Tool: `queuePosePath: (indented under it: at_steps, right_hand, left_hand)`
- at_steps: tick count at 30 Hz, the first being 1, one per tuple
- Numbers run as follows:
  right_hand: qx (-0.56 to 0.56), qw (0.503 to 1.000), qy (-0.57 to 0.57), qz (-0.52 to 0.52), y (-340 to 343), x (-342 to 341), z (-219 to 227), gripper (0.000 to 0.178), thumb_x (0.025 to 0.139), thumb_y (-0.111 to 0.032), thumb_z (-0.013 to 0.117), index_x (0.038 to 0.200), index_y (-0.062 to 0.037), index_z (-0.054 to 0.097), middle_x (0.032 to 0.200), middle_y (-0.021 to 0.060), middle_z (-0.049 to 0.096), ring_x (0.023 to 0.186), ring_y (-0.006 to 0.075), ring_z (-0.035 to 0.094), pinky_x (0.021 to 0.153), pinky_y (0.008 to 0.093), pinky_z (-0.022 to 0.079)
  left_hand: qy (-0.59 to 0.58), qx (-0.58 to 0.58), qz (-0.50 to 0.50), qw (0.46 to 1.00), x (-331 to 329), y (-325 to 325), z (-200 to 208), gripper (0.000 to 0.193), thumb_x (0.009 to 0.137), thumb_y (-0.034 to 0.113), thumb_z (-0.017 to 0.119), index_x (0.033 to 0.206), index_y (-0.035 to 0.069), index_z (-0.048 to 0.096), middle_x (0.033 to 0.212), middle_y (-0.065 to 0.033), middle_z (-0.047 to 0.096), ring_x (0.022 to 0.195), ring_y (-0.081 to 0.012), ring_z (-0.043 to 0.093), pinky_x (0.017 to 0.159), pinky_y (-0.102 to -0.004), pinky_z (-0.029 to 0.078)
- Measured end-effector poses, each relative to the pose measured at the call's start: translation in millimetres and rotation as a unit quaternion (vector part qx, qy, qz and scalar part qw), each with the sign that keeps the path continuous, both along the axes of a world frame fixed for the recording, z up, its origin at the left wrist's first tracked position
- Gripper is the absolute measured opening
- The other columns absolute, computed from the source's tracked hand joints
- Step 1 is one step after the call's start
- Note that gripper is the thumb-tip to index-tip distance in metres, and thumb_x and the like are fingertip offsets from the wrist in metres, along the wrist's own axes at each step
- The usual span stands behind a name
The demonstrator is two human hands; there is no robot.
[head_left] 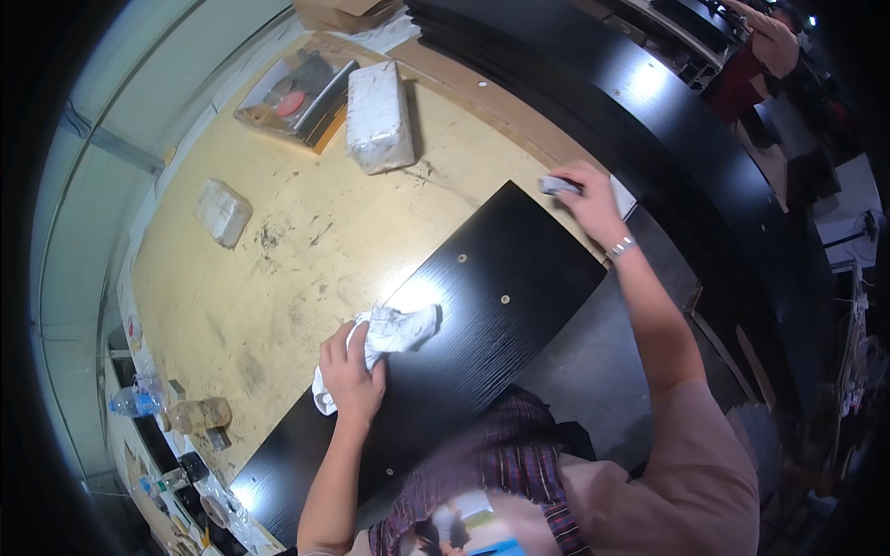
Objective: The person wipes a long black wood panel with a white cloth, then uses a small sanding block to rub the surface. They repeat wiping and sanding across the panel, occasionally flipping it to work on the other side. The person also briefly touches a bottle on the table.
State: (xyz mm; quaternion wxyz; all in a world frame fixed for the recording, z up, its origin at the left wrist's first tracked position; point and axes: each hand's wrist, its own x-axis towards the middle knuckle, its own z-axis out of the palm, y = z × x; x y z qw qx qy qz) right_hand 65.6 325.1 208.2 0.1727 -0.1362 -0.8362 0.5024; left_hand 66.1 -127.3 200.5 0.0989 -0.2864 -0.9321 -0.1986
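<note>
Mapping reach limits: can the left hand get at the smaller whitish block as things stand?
Probably yes: only smudged tabletop shows between the left hand and the smaller whitish block, though the white cloth in that hand may hamper its grip.

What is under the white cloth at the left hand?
The black board extends under the white cloth, which the left hand holds. The patch directly covered, and any mark on it, cannot be seen.

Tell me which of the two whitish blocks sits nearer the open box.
The larger block, close beside the open box; the smaller one lies apart, farther left on the table.
</note>
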Motion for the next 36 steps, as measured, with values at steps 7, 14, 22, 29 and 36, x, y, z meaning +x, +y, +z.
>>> queuePosePath:
  at_steps: [7, 14, 22, 29, 36]
  right_hand:
    - [0.185, 0.980, -0.033, 0.070, -15.9, -67.4, -12.7, 0.019, 0.079, -0.006, 0.070, 0.096, -0.0058, 0.078, 0.101, 0.0156, 0.070, 0.104, 0.0357, 0.063, 0.093, 0.0426, 0.050]
    - [0.226, 0.965, -0.098, 0.085, 7.4, 10.6, -5.6, 0.021, 0.079, -0.002, 0.070, 0.098, -0.0032, 0.076, 0.099, 0.0113, 0.070, 0.103, 0.0316, 0.063, 0.094, 0.0406, 0.049]
    - [0.262, 0.939, -0.224, -0.001, 16.2, 170.3, 26.0, 0.019, 0.081, -0.004, 0.068, 0.097, -0.0072, 0.077, 0.097, 0.0090, 0.069, 0.101, 0.0303, 0.063, 0.094, 0.0412, 0.044]
    - [0.121, 0.978, -0.018, -0.172, -10.3, 164.3, -6.5, 0.023, 0.079, -0.001, 0.073, 0.102, -0.0017, 0.075, 0.096, 0.0141, 0.068, 0.094, 0.0338, 0.065, 0.085, 0.0397, 0.052]
    - [0.126, 0.969, -0.086, -0.196, -25.5, 183.0, -10.5, 0.023, 0.079, 0.000, 0.073, 0.102, -0.0027, 0.076, 0.097, 0.0138, 0.068, 0.095, 0.0337, 0.065, 0.086, 0.0401, 0.052]
  left_hand:
    - [-0.001, 0.007, 0.000, 1.000, 2.1, -1.3, 1.2, 0.064, 0.068, 0.004, 0.076, 0.130, 0.010, 0.060, 0.129, -0.0148, 0.059, 0.115, -0.0393, 0.053, 0.100, -0.0485, 0.044]
    - [-0.006, 0.021, -0.001, 1.000, 2.2, -1.1, -0.6, 0.064, 0.067, 0.003, 0.074, 0.129, 0.010, 0.061, 0.131, -0.0160, 0.059, 0.116, -0.0404, 0.054, 0.100, -0.0494, 0.045]
    - [-0.027, 0.022, 0.012, 0.999, 5.5, -1.1, -1.3, 0.058, 0.072, -0.001, 0.070, 0.130, 0.004, 0.060, 0.130, -0.0173, 0.060, 0.120, -0.0399, 0.054, 0.106, -0.0468, 0.042]
    - [0.006, 0.013, -0.011, 1.000, 1.5, 0.0, -8.5, 0.058, 0.074, 0.001, 0.070, 0.130, 0.003, 0.058, 0.130, -0.0189, 0.058, 0.118, -0.0428, 0.053, 0.102, -0.0500, 0.043]
    - [0.019, -0.001, -0.011, 1.000, 2.0, -5.2, -11.7, 0.056, 0.076, 0.002, 0.069, 0.131, 0.002, 0.058, 0.131, -0.0197, 0.058, 0.118, -0.0441, 0.052, 0.102, -0.0511, 0.043]
